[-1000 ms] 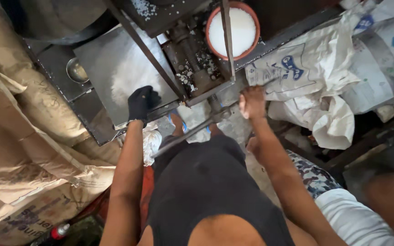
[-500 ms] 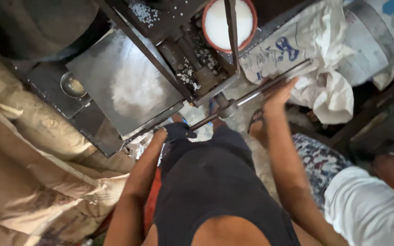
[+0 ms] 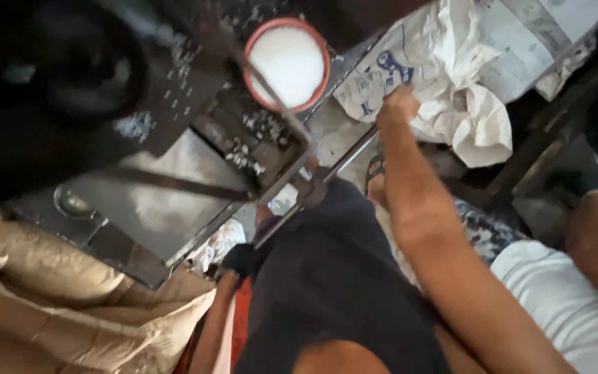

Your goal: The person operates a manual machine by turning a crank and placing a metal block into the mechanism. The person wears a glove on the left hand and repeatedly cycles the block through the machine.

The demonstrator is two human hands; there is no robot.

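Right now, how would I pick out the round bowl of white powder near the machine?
Start at the dark metal machine filling the upper left. Follow its frame to the top middle, just left of the crumpled white sack by the right hand. There sits the round bowl: the only thing with an orange-red rim, filled with smooth white powder.

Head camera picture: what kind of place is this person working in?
Probably a small, cluttered workshop or mill. There is a dark metal machine dusted with white powder, a red-rimmed bowl of white powder, and brown sacks piled beside it. The right hand grips a metal bar.
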